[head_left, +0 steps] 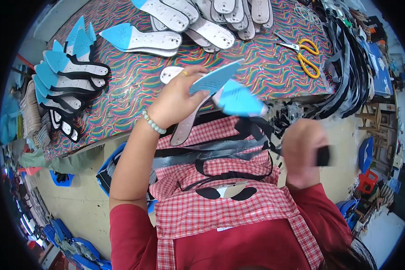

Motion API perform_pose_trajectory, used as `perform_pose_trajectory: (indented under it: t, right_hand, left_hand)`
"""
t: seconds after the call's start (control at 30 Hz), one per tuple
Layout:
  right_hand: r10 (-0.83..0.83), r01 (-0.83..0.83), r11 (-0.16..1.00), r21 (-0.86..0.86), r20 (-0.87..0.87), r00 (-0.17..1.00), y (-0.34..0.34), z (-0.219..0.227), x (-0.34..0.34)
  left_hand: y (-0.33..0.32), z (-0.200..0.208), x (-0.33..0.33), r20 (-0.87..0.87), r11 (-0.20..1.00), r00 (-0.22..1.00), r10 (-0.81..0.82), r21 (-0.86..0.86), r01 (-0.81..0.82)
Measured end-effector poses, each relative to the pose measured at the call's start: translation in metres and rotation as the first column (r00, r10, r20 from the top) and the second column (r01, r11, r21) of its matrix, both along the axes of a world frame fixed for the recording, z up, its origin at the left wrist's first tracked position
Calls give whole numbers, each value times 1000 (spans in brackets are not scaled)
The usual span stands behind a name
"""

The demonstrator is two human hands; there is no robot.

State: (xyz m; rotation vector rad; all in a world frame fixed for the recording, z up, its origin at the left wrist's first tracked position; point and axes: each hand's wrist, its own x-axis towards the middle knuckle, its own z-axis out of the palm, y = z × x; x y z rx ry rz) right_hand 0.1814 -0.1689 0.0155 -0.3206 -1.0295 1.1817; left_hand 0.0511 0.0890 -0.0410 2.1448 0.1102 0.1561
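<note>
My left hand [175,96], with a ring and a bead bracelet, is closed around a pointed shoe insole [217,77]. Its blue toe part points up and to the right. Beneath the hand a pale heel part [184,129] slants down over the table edge. Just behind is a second blue toe piece [243,100], slightly blurred; I cannot tell whether it is in the same grip. Out to the right, my right hand [303,150] is smeared by motion but looks closed on a black strip [323,156]. More black strips [211,150] lie across my checked apron.
White insoles [211,33] are heaped at the table's far side, and black-edged ones [72,74] stack at left. Yellow-handled scissors [307,56] lie at right. Black strips [344,67] hang over the right table edge. A blue bin [104,168] stands below, left of my lap.
</note>
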Motion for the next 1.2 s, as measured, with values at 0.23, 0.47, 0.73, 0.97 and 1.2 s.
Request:
perform_pose_trajectory:
  t: [0.23,0.47,0.73,0.97,1.2]
  right_hand:
    - [-32,210,905,-370,432,901,27,-28,-23]
    - [-487,672,692,-262,518,703,99,-22,-35]
    - [-348,410,762,-500,218,912,123,-9,-48]
    - [-409,457,731,-506,210,888,122,-4,-56]
    - [-432,485,692,-534,232,872,125,-10,-57]
  left_hand:
    - [44,18,1,35,577,814,580,-723,-380]
    - [-6,59,-24,-24,457,828,561,-825,-333]
    - [-36,56,-62,-117,360,728,676,-809,-465]
    - [-41,57,-64,-1,419,726,688,-815,-399]
    - [-42,53,-67,20,488,726,687,-753,-441]
